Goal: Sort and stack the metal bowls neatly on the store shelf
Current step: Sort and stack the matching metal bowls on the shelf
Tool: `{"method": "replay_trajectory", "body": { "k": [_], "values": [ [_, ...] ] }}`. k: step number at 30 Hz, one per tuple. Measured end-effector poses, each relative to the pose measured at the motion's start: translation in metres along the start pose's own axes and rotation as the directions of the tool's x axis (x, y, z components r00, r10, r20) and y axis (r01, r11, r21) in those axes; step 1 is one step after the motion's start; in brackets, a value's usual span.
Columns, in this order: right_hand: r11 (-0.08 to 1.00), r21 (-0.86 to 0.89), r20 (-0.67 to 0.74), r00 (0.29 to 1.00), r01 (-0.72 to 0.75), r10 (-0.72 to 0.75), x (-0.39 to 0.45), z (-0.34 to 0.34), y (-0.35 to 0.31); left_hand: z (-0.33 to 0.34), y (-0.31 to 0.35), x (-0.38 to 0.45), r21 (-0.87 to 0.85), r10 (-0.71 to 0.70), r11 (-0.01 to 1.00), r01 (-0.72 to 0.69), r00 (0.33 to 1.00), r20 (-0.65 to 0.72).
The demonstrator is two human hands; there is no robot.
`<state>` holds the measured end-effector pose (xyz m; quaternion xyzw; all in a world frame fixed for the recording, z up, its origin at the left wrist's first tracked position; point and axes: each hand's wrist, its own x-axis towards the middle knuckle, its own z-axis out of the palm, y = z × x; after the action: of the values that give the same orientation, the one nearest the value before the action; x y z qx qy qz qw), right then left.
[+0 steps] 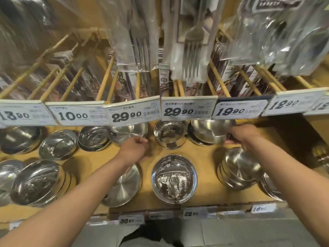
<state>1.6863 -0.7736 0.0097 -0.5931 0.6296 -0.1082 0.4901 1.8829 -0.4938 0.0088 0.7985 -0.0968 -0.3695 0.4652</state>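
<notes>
We are partway through — several metal bowls (174, 179) sit in stacks across the store shelf (204, 155), our left hand (134, 148) loosely curled beside a far bowl (129, 133), our right hand (243, 135) gripping the far-right stack (210, 132).

Single head view, forward and down, close over the shelf (204, 157).
</notes>
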Motion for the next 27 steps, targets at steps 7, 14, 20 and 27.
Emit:
{"method": "replay_trajectory", "body": {
  "k": [7, 14, 20, 27],
  "values": [
    [0.999, -0.006, -0.006, 0.999, 0.042, -0.042, -0.028, -0.033, 0.006, 0.046, 0.011, 0.043, -0.11, -0.229, 0.963, 0.248, 0.961, 0.156],
    [0.993, 0.111, 0.035, 0.999, 0.037, -0.041, -0.082, -0.056, 0.011, 0.074, 0.01, 0.07, -0.088, -0.305, 0.944, 0.318, 0.942, 0.137],
    [0.973, 0.23, 0.105, 0.994, 0.011, -0.036, -0.108, -0.064, 0.021, 0.074, 0.018, 0.071, -0.074, -0.33, 0.935, 0.345, 0.929, 0.166],
    [0.965, 0.262, 0.132, 0.99, 0.002, -0.038, -0.103, -0.067, 0.038, 0.072, 0.03, 0.06, -0.05, -0.325, 0.939, 0.341, 0.925, 0.198]
  ]
}}
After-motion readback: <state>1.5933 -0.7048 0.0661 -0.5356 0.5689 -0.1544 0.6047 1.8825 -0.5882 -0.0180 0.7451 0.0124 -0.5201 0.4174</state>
